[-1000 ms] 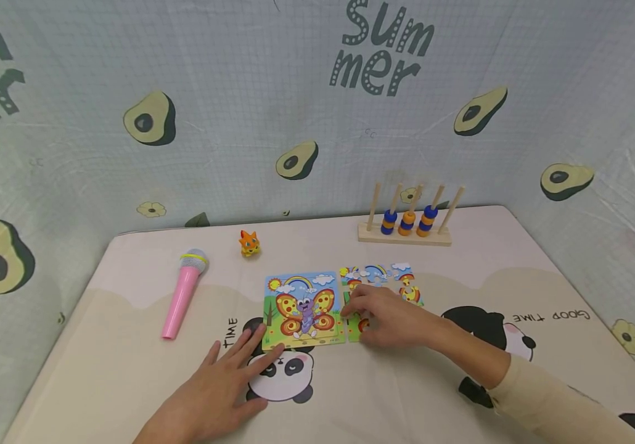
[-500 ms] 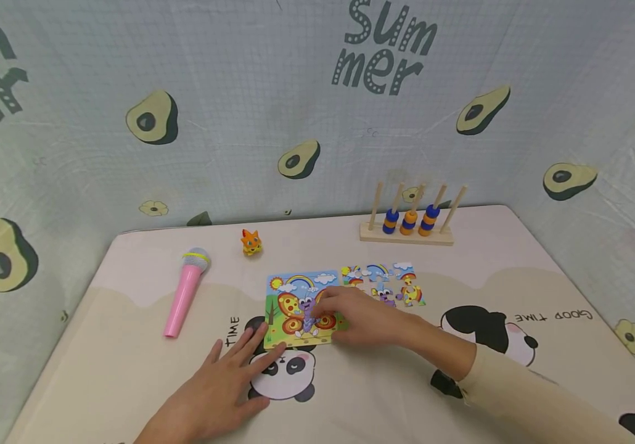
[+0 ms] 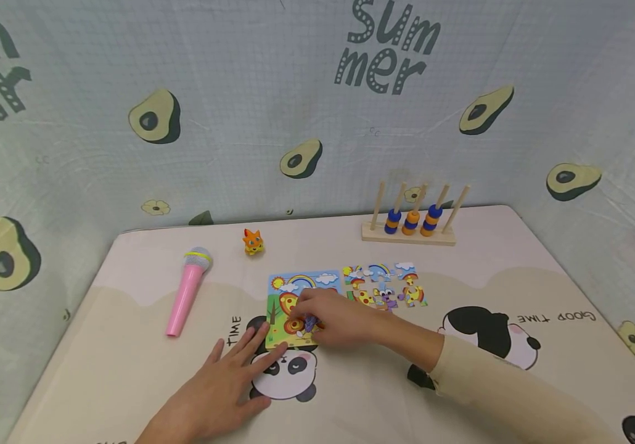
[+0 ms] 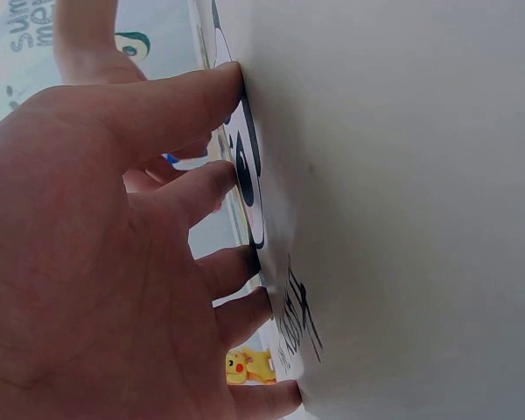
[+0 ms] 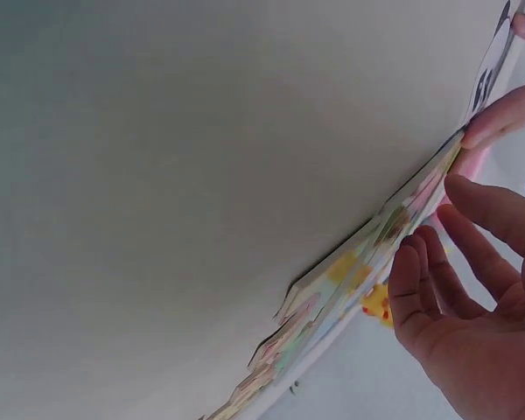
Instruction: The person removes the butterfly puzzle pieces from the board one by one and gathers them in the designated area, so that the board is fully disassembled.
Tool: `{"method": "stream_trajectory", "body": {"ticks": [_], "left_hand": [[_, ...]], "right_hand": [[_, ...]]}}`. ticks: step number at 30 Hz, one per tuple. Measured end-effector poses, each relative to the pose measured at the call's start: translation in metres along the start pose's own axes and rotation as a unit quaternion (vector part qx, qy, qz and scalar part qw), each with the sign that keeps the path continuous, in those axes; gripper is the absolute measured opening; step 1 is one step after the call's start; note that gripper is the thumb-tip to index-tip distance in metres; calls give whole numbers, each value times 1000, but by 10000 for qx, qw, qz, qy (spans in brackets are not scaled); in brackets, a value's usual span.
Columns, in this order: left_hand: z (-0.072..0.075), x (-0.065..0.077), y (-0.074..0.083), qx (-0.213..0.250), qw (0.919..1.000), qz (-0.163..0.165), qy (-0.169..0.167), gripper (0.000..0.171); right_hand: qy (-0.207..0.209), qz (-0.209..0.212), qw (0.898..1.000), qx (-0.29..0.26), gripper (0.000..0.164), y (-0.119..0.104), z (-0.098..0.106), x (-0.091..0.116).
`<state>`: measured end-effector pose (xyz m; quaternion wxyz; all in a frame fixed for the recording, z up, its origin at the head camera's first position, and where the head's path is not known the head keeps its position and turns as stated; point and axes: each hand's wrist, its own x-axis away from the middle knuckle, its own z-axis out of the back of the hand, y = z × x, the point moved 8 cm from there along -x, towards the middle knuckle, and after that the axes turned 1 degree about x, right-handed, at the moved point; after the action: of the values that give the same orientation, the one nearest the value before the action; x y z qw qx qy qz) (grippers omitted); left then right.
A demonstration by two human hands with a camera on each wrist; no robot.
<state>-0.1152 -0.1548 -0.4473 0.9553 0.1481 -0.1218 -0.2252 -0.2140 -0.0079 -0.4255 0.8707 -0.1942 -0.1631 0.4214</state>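
Observation:
A square butterfly picture board (image 3: 274, 308) lies mid-table. My right hand (image 3: 340, 316) is over its lower middle, fingers curled and thumb opposed, pinching a small puzzle piece (image 3: 310, 322) mostly hidden by the fingers. In the right wrist view the right hand's bent fingertips (image 5: 411, 249) are right at the layer of pieces. Loose butterfly puzzle pieces (image 3: 385, 296) lie in rows just right of the board, partly covered by the right hand and forearm. My left hand (image 3: 220, 382) rests spread on the cloth, its fingertips at the board's lower left corner.
A pink toy microphone (image 3: 184, 296) lies at the left. Behind the board stands a small orange and yellow toy figure (image 3: 253, 242). A wooden peg abacus (image 3: 409, 233) with blue and orange beads stands at the back right, near the fabric wall.
My right hand has moved left from the loose pieces onto the butterfly board, fingers curled throughout. My left hand has stayed at the board's corner. The view has shifted slightly.

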Motion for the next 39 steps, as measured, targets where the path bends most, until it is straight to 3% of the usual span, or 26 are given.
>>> {"method": "stream_trajectory", "body": {"ticks": [13, 25, 39], "left_hand": [[0, -1, 1, -4, 10000, -23, 74, 76], [-2, -2, -1, 3, 9999, 42, -165, 78], [-3, -3, -1, 60, 9997, 111, -209, 79]], "right_hand": [[-198, -111, 9996, 195, 47, 0, -5, -7], [-345, -297, 9989, 98, 54, 0, -9, -8], [-391, -368, 9985, 85, 54, 0, -9, -7]]}}
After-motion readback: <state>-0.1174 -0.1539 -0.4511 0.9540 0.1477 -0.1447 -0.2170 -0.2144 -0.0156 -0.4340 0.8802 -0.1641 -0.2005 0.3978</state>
